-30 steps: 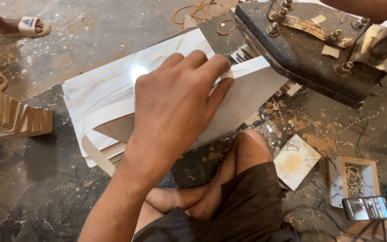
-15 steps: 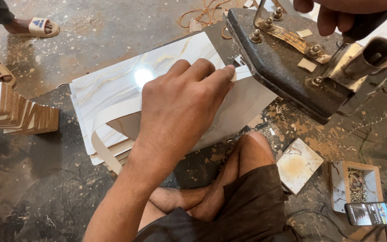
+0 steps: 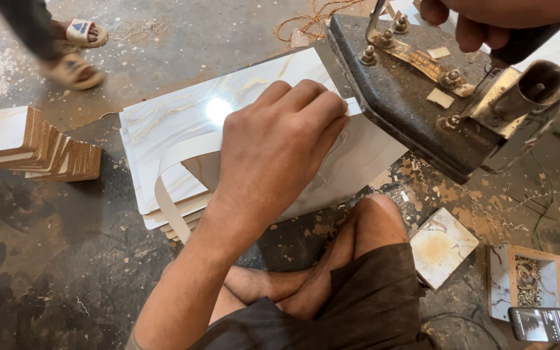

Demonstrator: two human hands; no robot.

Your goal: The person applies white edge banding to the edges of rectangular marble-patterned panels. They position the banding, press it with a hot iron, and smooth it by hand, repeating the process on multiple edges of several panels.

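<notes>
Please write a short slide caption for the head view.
Left hand presses white edge strip on marbled panel; right hand holds iron.

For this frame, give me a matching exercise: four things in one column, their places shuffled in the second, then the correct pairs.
Things:
1. left hand
2. right hand
3. phone
4. stack of cut boards

Places:
A. on the floor at far left
B. gripping the handle of the dark iron
C. pressed on the white marbled panel
D. on the floor at bottom right

Pairs: 1-C, 2-B, 3-D, 4-A
</notes>
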